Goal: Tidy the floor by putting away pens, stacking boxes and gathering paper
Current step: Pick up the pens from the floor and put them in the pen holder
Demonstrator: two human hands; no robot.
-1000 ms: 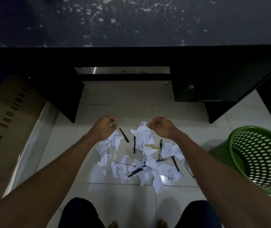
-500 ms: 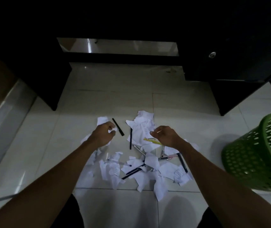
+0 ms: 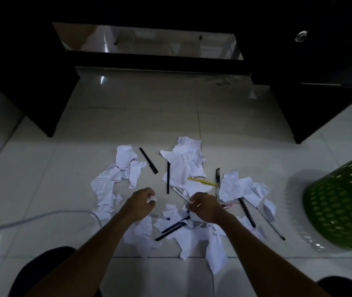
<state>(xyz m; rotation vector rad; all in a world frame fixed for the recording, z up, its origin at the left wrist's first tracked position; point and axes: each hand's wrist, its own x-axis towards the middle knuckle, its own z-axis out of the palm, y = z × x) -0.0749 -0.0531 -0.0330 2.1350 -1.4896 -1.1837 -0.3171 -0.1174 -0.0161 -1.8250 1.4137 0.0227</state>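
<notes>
While a person leans over a pale tiled floor (image 3: 128, 121) in front of a dark desk (image 3: 31, 82), torn white paper (image 3: 104, 185) lies spread from left of centre across to the right, with pens mixed in among it.

The left hand (image 3: 140, 203) is curled round a small white scrap (image 3: 151, 199). Beyond it a black pen (image 3: 148, 160) lies bare on the tile. The right hand (image 3: 206, 209) is curled too and seems to pinch the near end of a clear pen (image 3: 178, 192). More pens lie half under paper to its right. A green basket (image 3: 342, 206) stands at the far right.

The paper looks light, limp and easy to tear, so it is best bunched in handfuls. The pens look stiff, smooth and likely to roll, so each is best pinched at mid-barrel.
</notes>
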